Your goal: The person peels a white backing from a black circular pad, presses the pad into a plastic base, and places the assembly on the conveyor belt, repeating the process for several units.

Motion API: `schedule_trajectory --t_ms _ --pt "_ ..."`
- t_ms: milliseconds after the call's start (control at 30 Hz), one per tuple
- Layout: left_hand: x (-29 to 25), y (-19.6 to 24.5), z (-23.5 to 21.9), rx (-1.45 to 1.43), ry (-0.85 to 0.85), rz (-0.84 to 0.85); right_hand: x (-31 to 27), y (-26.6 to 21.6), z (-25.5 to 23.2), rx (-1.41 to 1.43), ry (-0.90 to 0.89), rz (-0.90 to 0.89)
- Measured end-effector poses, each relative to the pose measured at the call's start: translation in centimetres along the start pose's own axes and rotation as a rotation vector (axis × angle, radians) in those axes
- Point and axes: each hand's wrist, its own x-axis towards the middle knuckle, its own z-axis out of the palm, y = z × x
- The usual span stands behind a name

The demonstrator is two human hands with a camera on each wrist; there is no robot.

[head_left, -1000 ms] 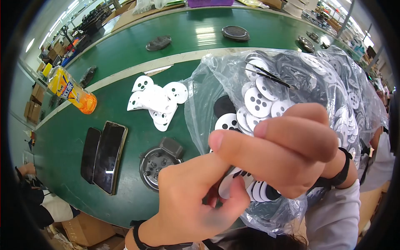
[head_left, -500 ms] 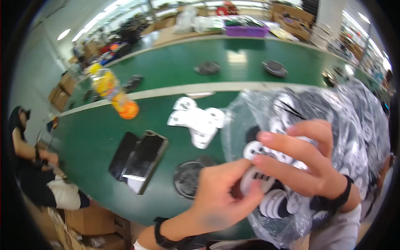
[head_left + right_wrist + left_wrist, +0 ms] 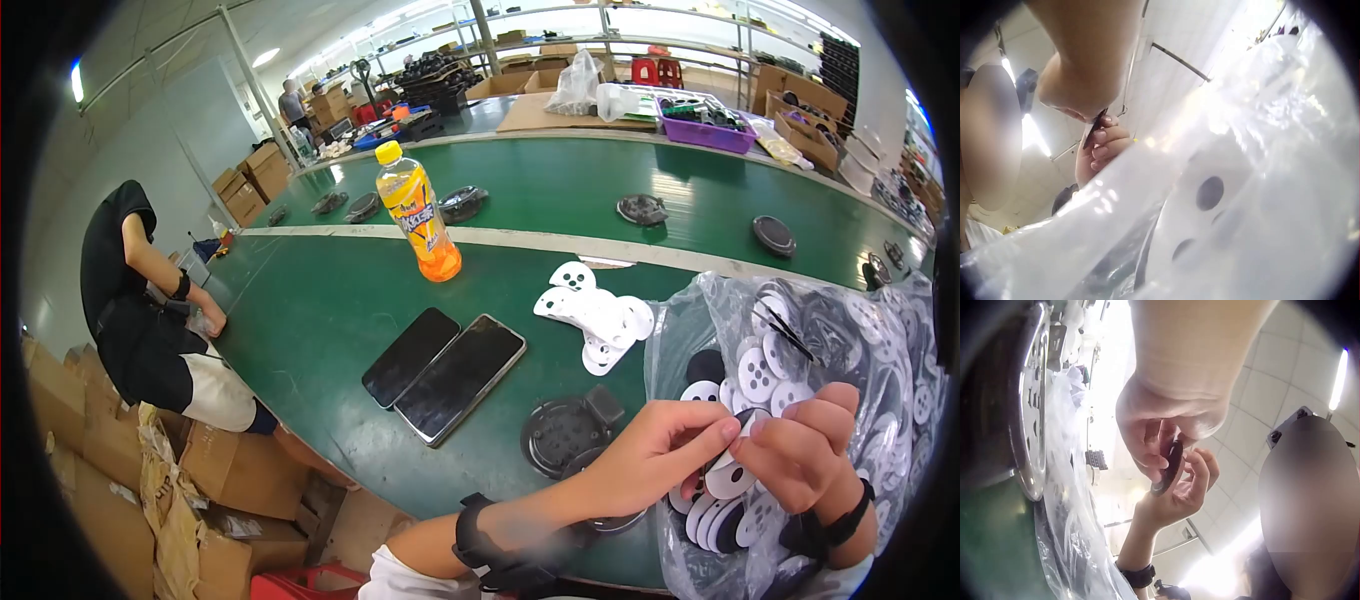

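Close over an open clear plastic bag (image 3: 665, 350), both hands meet at one thin round disc (image 3: 1174, 464), white on one face and dark on the other, with holes. My left hand (image 3: 655, 450) pinches it between thumb and fingers. From the other side, my right hand (image 3: 805, 455) pinches its edge with curled fingers. The bag holds many white disc pieces (image 3: 757, 372) with dark holes, and black tweezers (image 3: 790, 335) lie on top. Left of the bag sits a loose pile of white cut pieces (image 3: 600, 315) with holes. A black round part (image 3: 555, 440) lies beside my left forearm.
Two phones (image 3: 462, 380) lie side by side on the green table (image 3: 300, 330). An orange drink bottle (image 3: 420, 215) stands behind them. More dark round parts (image 3: 640, 209) rest on the green strip beyond the pale divider. Another person (image 3: 150, 300) is at the table's left end.
The head view has swung left and up, so the table things appear further right. The hands stay together at the disc, with the right fingers now closed at its edge.
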Motion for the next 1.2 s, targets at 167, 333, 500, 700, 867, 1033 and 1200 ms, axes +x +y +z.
schedule_trajectory --t_ms 167,333,500,700,867,1033,1200 --pt "-0.2 1.8 -0.3 0.161 0.150 0.028 0.1 0.8 -0.5 0.009 -0.016 0.029" --pt "-0.9 4.3 -3.0 -0.052 0.645 0.336 1.0 2.0 -1.6 0.057 0.017 0.333" --pt "-2.0 6.1 -7.5 -0.048 0.817 0.636 1.4 3.4 1.8 0.542 -0.250 0.841" --pt "-1.4 5.4 -6.7 -0.050 0.793 0.605 1.8 4.1 10.7 0.987 -0.529 1.176" --pt "-1.1 5.3 -5.9 0.010 0.739 0.573 2.9 3.5 12.0 0.853 -0.484 1.007" --pt "-0.8 5.0 -4.4 -0.095 0.590 0.440 3.7 4.1 7.6 1.565 -0.125 1.188" --pt "-1.0 4.5 -1.9 -0.091 0.390 0.303 2.6 2.6 2.7 1.707 -0.036 1.034"
